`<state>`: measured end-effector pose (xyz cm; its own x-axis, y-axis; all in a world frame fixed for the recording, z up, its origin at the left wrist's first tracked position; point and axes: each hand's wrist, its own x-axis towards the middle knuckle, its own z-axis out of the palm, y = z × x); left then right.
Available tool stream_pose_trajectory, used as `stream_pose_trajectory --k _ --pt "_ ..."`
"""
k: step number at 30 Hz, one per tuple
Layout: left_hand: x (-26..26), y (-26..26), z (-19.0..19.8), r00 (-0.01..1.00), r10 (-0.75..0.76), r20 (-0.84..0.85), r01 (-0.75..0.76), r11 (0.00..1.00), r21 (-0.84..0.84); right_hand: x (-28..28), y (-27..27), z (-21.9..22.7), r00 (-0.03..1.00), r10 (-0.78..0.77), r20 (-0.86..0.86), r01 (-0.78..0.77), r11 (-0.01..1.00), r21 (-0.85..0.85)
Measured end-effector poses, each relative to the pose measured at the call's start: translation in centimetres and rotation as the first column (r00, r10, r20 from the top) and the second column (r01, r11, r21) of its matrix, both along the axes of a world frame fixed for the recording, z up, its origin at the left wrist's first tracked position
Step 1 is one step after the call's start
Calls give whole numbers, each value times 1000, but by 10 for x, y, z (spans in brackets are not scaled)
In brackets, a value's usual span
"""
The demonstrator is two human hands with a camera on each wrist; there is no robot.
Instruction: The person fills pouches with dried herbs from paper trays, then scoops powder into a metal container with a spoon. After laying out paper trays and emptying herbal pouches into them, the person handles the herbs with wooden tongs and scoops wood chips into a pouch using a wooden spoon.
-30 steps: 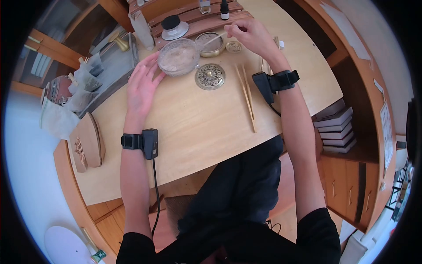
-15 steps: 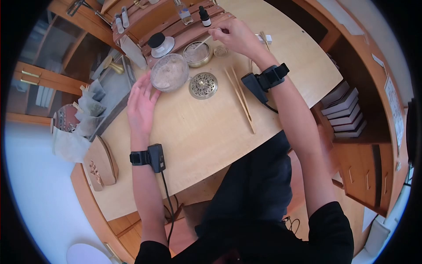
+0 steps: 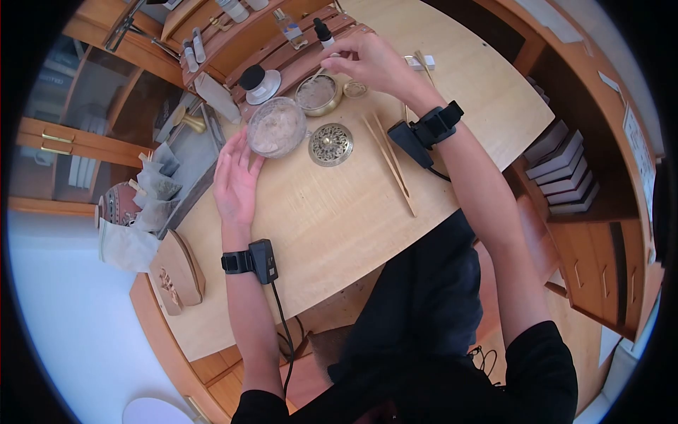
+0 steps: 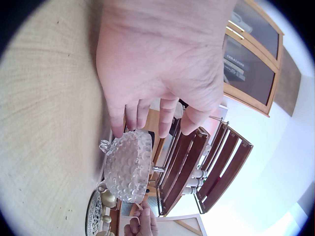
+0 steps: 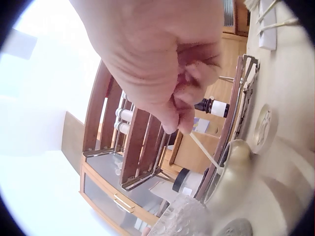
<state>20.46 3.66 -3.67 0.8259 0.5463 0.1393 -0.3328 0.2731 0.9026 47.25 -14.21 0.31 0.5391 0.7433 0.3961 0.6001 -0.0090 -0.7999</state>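
A clear, bumpy glass bowl (image 3: 277, 127) filled with pale greyish powder stands on the table. Beside it is my left hand (image 3: 236, 180), its fingers extended and fingertips right at the bowl's edge. My right hand (image 3: 374, 65) pinches a thin pale stick (image 5: 204, 150) between thumb and fingers. The stick slants down to the small brass bowl (image 3: 319, 107), which also holds powder. Nearest these, a round pierced metal lid (image 3: 330, 144) with a knob lies flat on the table. A small openwork metal piece (image 3: 355, 90) sits right of the brass bowl.
Wooden tweezers (image 3: 390, 166) lie on the table (image 3: 332, 233) below my right wrist. A black-capped jar (image 3: 260, 83) and a dropper bottle (image 3: 323, 32) stand by the slatted wooden rack (image 3: 282, 60). At the left are a grey tray (image 3: 187, 173) and a carved wooden piece (image 3: 176, 272).
The head view has turned, shifting the scene. My right hand has come closer to the brass bowl, and less of the stick shows. My left hand stays beside the glass bowl.
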Motion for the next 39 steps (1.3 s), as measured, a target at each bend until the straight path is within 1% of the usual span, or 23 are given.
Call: stream_pose_trajectory --k 1,3,4,6,7,9,10,12,14,16,18,21,22,24,25,27,28,30,31,33,34,37,39 --pt "0 0 0 1000 -5 4 5 1000 -9 -1 2 -1 1000 -1 -1 1 1000 0" --pt "-1 1 0 1000 -13 12 13 1000 -20 -2 7 -7 991 124 -44 -122 992 36" --pt "-1 1 -1 1000 -20 22 21 999 -33 -3 8 -10 992 121 -45 -120 992 35" --pt "0 0 0 1000 -15 16 15 999 -38 -4 10 -12 981 193 3 -192 976 106" --pt "-1 0 0 1000 -6 10 6 999 -42 -2 9 -13 981 194 3 -193 975 106" --pt "-2 0 0 1000 -3 5 3 999 -35 -1 7 -10 980 149 131 -162 982 96" --pt "-2 0 0 1000 -3 0 3 1000 -29 0 5 -9 980 153 129 -166 981 96" --pt "-2 -1 1 1000 -1 1 1 1000 -30 1 2 -6 978 68 198 -80 995 56" --pt "-2 -1 1 1000 1 3 -1 1000 -32 4 2 -6 972 62 227 -77 995 56" --pt "-1 -1 1 1000 0 2 0 1000 11 6 2 -7 964 60 258 -77 995 57" --pt "-1 -3 2 1000 15 -3 -15 1000 10 7 1 -6 957 31 288 -59 994 89" --pt "-1 -4 4 1000 26 -9 -26 1000 7 5 0 -4 957 3 289 -51 986 158" --pt "-1 -4 4 1000 22 -11 -22 1000 8 5 -1 -2 957 11 291 -58 986 156" --pt "0 -6 6 1000 26 -13 -26 1000 11 2 -4 3 962 -2 272 -17 998 67" --pt "0 -6 6 1000 22 -18 -22 1000 15 2 -4 3 962 5 274 -24 998 65" --pt "-1 -4 5 1000 10 -7 -10 1000 0 3 -4 2 981 -5 192 -9 997 71" --pt "-2 -4 5 1000 -10 1 10 1000 -14 3 -3 2 981 2 195 -16 998 69" --pt "-1 -3 4 1000 -3 2 3 1000 -12 5 -3 1 990 -13 140 3 997 73" --pt "-1 -3 3 1000 -2 0 2 1000 -6 7 -2 -1 990 -10 142 0 997 72" --pt "-1 -2 3 1000 2 -2 -2 1000 -10 14 -1 -4 994 -21 111 23 1000 -15" --pt "-1 -2 3 1000 5 -5 -5 1000 -13 16 -1 -6 993 -21 113 22 1000 -15" --pt "-1 -1 2 1000 4 -4 -5 1000 -21 18 0 -9 990 -48 136 49 999 -6" --pt "-1 -1 2 1000 4 -3 -4 1000 -22 17 2 -9 990 -62 123 52 995 87"
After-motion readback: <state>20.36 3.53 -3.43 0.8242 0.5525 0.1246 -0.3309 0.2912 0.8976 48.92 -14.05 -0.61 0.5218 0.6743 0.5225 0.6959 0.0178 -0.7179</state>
